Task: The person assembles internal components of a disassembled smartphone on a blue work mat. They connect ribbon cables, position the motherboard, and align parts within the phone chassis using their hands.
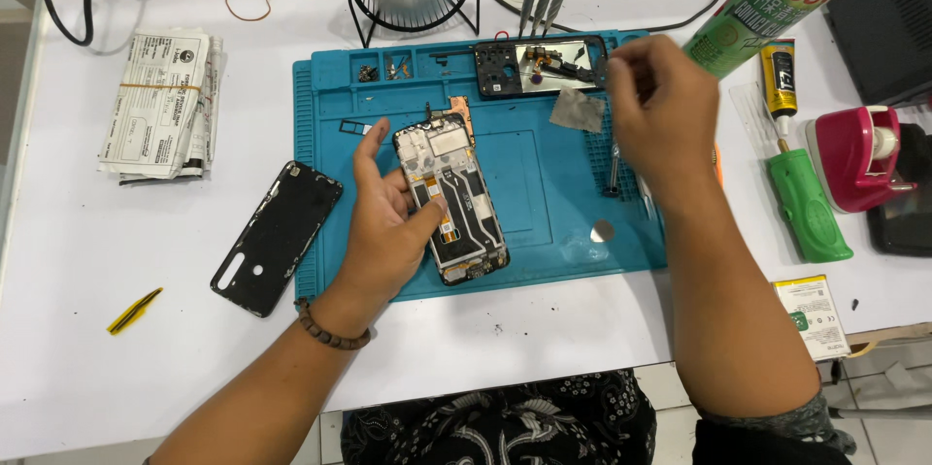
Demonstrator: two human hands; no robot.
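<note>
Steadying an opened phone on the blue mat, the left hand clasps its edge while the right hand, fingers pinched on something too small to tell, hovers near the detached frame; a slip could tear exposed flex cables.

Both forearms are bare from wrist to elbow, with no gloves and no rings visible on the left hand or the right hand. The left wrist carries a bracelet of round dark brown beads. The lap is covered by a black garment with a white swirling print, and a dark patterned sleeve edge shows at the right elbow.
</note>
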